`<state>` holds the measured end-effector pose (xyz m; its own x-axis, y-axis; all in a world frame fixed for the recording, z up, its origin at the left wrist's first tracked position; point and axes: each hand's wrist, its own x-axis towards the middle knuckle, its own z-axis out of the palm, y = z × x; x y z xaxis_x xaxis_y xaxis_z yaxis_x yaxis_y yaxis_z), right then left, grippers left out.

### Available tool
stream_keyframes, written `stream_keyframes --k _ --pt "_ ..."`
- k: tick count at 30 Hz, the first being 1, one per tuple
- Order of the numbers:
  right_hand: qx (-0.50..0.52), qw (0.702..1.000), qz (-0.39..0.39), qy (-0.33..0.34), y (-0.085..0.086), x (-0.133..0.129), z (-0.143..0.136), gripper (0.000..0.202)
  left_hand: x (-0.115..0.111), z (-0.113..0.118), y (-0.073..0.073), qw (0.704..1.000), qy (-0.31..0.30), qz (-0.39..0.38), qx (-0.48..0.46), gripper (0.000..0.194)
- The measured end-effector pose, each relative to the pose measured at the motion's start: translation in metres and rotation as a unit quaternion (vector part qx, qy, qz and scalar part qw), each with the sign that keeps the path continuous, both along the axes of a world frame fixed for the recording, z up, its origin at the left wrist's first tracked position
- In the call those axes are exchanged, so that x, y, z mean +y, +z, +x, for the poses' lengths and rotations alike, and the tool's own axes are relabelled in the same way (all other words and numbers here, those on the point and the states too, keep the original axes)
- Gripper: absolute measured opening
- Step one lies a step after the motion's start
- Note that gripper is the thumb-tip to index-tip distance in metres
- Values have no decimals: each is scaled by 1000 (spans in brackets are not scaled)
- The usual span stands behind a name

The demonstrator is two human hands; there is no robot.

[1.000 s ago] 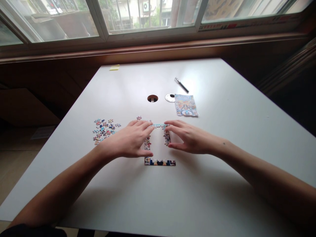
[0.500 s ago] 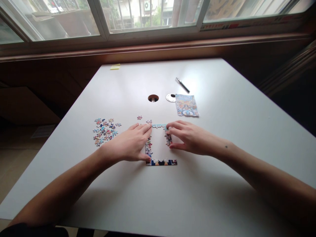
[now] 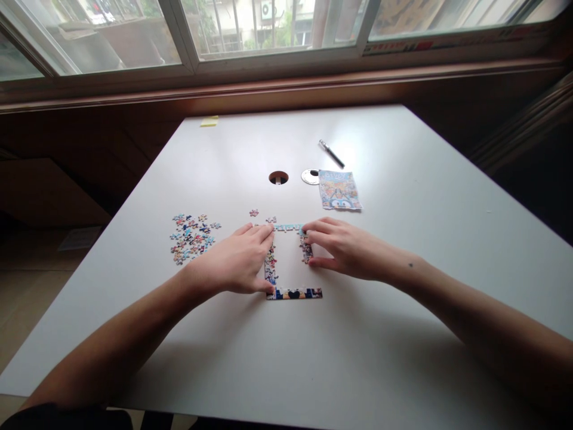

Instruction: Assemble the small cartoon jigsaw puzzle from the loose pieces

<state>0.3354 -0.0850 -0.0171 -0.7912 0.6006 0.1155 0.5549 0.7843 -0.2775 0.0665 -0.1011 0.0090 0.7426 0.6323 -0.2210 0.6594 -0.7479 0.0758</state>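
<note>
A partly joined jigsaw puzzle border [image 3: 294, 294] lies on the white table, with its middle bare. Along its left side my left hand [image 3: 242, 258] rests flat, fingertips at the top corner and thumb on the bottom left corner, covering part of that side. The fingers of my right hand [image 3: 338, 248] touch the upper end of the short right-hand strip [image 3: 307, 249], and the thumb touches its lower end; thumb and fingers are apart. A gap separates this strip from the bottom row. Two loose puzzle pieces [image 3: 253, 212] sit just beyond my left fingers.
A pile of loose puzzle pieces [image 3: 190, 239] lies left of my left hand. Beyond my right hand are a picture sheet [image 3: 340, 190], a round cover [image 3: 310, 177] partly under it, and a pen [image 3: 332, 153]. The table has a round hole [image 3: 278, 178]. A yellow note [image 3: 209, 121] lies near the far edge.
</note>
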Motion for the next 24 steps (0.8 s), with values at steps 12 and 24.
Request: stream_keyframes --k 12,24 --pt "48 999 -12 -5 -5 2 -1 15 8 -7 2 1000 -7 -23 -21 73" --pt "56 998 -20 -11 -9 4 0 12 26 -8 0 997 0 -28 -72 41"
